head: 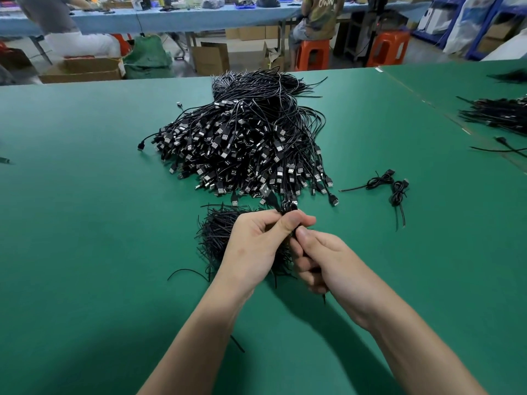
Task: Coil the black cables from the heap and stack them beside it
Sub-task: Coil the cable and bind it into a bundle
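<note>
- One coiled USB cable point(288, 209) is pinched by the left grip point(256, 246) and the right grip point(322, 260), just before the heap point(245, 138).
- Two coiled cables point(377, 182) lie right of it on the worktop point(85, 223).

coiled cable point(288, 209): mostly hidden under left hand point(256, 246) | short-wire pile point(214, 232): partly behind it | right cables point(496, 112): edge-cut

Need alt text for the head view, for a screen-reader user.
The left hand and right hand pinch a small coiled black cable above a green table, just in front of a big heap of black USB cables. Two finished coils lie right of the heap; a tuft of thin black ties lies under the hands.
</note>
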Motion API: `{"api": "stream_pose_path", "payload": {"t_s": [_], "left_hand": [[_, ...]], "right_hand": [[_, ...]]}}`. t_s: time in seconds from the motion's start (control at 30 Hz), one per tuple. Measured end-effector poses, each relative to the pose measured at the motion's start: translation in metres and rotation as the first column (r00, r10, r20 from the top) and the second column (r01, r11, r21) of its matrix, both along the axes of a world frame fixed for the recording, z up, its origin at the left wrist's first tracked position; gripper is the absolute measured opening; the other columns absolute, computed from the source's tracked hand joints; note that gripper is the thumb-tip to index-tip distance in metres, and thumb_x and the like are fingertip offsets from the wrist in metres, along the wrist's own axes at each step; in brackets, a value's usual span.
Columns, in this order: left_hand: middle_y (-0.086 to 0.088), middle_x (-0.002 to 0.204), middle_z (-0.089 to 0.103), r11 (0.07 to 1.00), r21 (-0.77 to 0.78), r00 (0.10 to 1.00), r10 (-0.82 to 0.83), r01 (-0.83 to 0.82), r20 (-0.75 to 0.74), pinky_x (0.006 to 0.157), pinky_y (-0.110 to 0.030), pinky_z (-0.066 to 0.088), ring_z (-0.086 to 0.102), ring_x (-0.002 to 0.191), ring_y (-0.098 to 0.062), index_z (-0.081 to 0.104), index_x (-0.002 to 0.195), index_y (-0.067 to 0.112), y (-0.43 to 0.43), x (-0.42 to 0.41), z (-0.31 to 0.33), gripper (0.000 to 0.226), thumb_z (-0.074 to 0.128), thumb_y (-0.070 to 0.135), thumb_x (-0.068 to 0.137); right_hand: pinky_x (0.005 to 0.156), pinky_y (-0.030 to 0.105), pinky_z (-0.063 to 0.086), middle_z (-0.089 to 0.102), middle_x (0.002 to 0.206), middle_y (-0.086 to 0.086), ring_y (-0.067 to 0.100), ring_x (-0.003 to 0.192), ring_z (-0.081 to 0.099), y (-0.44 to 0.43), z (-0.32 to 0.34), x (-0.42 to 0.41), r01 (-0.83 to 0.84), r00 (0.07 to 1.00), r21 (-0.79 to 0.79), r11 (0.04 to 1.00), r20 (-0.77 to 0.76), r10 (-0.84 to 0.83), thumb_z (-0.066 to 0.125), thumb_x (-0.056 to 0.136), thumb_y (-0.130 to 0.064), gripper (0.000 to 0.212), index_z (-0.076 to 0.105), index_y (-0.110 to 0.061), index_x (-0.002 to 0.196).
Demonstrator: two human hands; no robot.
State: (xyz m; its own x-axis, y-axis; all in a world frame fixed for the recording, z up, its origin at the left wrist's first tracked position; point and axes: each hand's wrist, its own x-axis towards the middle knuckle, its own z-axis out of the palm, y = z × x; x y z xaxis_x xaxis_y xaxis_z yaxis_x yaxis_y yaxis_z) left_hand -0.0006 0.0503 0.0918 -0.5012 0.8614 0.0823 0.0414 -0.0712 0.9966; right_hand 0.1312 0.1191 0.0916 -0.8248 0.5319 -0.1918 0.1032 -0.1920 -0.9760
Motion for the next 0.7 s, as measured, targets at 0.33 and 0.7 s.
{"api": "stream_pose_path", "payload": {"t_s": [0.33, 0.7], "left_hand": [[0.019, 0.106, 0.069, 0.964, -0.192, 0.502, -0.077, -0.182, -0.862, 0.095, -0.034, 0.049, 0.06, 0.107, -0.009, 0.078, 0.114, 0.035, -0.037, -0.064, -0.007, 0.02, 0.073, 0.034, 0.095], [0.017, 0.09, 0.069, 0.97, -0.093, 0.407, 0.006, -0.223, -0.913, 0.078, -0.032, 0.047, 0.06, 0.089, -0.012, 0.081, 0.09, 0.031, -0.037, -0.059, -0.033, 0.004, 0.081, 0.026, 0.089]], "right_hand": [[0.05, 0.018, 0.028, 0.037, 0.056, -0.014, 0.006, 0.052, 0.032, 0.003, -0.012, 0.0, 0.224, 0.958, 0.427, 0.876, 0.069, -0.278, 0.038, 0.109, -0.033, 0.04, 0.042, -0.019, 0.073], [0.046, 0.015, 0.028, 0.035, 0.058, -0.013, 0.007, 0.051, 0.03, -0.002, -0.019, 0.0, 0.25, 0.961, 0.302, 0.92, 0.042, -0.275, 0.038, 0.109, -0.032, 0.038, 0.044, -0.018, 0.075]]}}
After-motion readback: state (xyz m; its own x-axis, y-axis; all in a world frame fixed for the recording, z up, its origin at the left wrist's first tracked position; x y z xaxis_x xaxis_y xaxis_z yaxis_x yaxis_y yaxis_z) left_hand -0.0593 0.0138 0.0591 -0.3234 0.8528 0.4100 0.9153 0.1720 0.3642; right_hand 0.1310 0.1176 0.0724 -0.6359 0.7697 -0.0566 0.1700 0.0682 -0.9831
